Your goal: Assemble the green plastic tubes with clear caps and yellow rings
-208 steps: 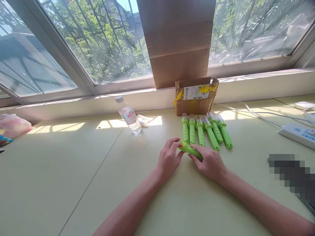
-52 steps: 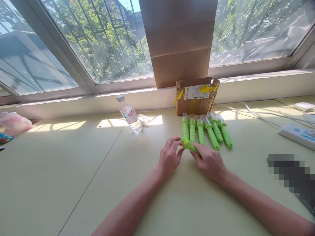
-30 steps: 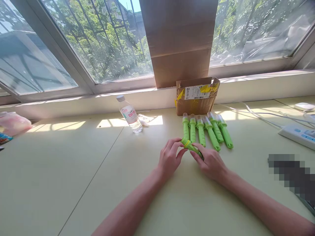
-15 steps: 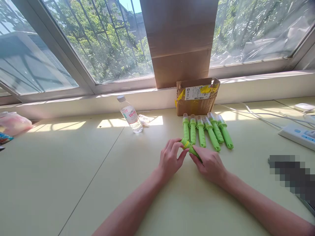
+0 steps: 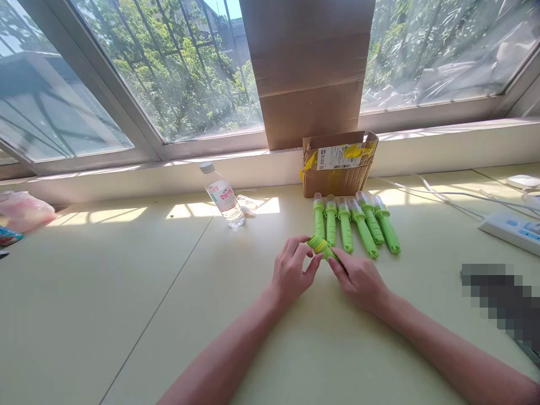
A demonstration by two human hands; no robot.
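A green tube with a ribbed end and a yellow ring (image 5: 323,247) is held over the table, slanting down to the right. My right hand (image 5: 358,278) is wrapped round its lower part. My left hand (image 5: 294,266) is at the ribbed end, its fingers curled, with a gap between thumb and forefinger; whether it grips the tube is hard to make out. Just beyond the hands lie several green tubes with clear caps (image 5: 346,225), side by side, caps towards the window.
Behind the tubes stands an open cardboard box (image 5: 335,183). A water bottle (image 5: 223,197) and a crumpled wrapper are left of it. On the right are a power strip (image 5: 510,229), cables and a blurred dark object. A pink bag (image 5: 27,211) lies far left.
The ribbed end of the held tube has shifted slightly left and up, and the right hand's thumb and fingers have moved a little on it. The left hand has barely moved.
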